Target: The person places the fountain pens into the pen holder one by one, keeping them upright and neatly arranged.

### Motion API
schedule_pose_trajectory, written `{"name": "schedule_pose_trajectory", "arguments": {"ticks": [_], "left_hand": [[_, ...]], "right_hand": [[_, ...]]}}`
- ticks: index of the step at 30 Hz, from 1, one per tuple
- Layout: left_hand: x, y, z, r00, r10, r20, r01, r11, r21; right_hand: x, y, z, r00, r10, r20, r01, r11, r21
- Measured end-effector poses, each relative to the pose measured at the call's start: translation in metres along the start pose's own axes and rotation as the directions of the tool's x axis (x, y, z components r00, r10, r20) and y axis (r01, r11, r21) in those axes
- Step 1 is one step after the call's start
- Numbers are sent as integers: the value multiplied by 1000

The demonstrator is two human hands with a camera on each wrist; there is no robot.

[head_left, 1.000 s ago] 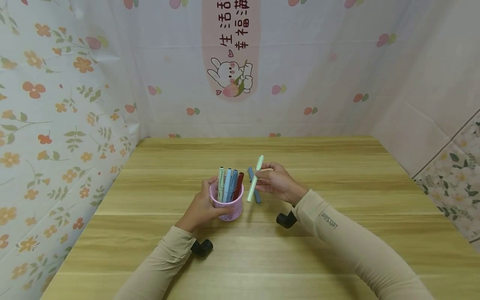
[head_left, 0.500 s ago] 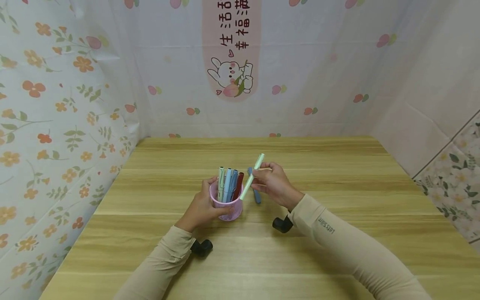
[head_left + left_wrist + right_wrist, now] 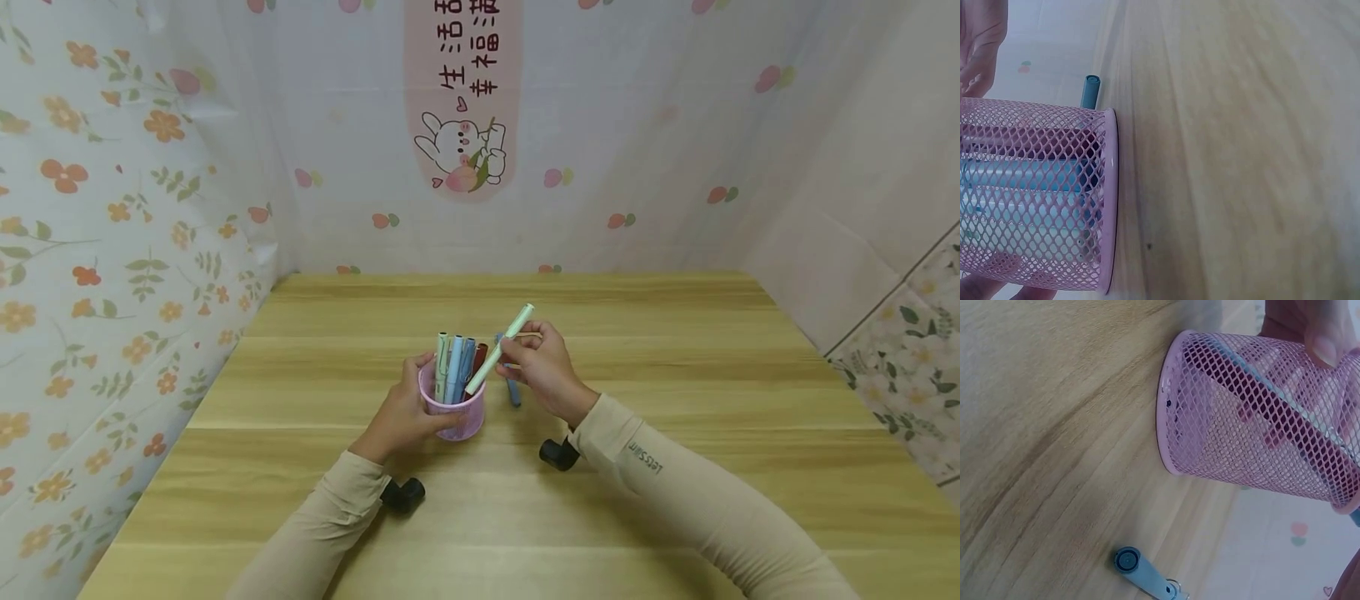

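My left hand (image 3: 397, 418) grips a pink mesh pen cup (image 3: 461, 427), its thumb across the near side and fingers behind. Inside the cup stand several pens: a pale green pen (image 3: 441, 371), a light blue pen (image 3: 453, 375), a darker blue pen (image 3: 467, 360) and a dark red pen (image 3: 482, 353). My right hand (image 3: 551, 371) pinches another pale green pen (image 3: 486, 368), tilted, with its lower end over the cup's right rim. A blue pen (image 3: 513, 393) lies on the table beneath the right hand; the right wrist view shows one end of this blue pen (image 3: 1141, 572).
The wooden table (image 3: 480, 517) extends around both hands. Behind it hangs a patterned white curtain (image 3: 637, 150), with a floral sheet (image 3: 135, 292) on the left. Black wrist cameras, one at the left wrist (image 3: 403, 497) and one at the right (image 3: 558, 454), sit low over the tabletop.
My right hand has moved left, carrying the pale green pen to the cup. The pen leans more, and its lower end has come over the rim. My left hand and the cup stay put.
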State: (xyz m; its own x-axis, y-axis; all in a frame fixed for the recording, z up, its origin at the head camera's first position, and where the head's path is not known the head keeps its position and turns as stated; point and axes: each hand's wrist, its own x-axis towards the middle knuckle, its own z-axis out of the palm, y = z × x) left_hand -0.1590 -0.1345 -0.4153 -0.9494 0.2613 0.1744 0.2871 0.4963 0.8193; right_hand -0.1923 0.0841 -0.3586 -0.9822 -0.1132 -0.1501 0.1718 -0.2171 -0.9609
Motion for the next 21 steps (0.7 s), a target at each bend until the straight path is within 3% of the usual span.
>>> {"name": "schedule_pose_trajectory", "arguments": {"ticks": [7,21], "left_hand": [[0,0,-1,1000,0,-2,1,1000,7],[0,-1,-2,1000,-7,9,7,1000,-10]], "right_hand": [[-3,2,6,999,-42,-14,41,996,-75],[-6,7,14,995,-97,30,101,984,-147]]}}
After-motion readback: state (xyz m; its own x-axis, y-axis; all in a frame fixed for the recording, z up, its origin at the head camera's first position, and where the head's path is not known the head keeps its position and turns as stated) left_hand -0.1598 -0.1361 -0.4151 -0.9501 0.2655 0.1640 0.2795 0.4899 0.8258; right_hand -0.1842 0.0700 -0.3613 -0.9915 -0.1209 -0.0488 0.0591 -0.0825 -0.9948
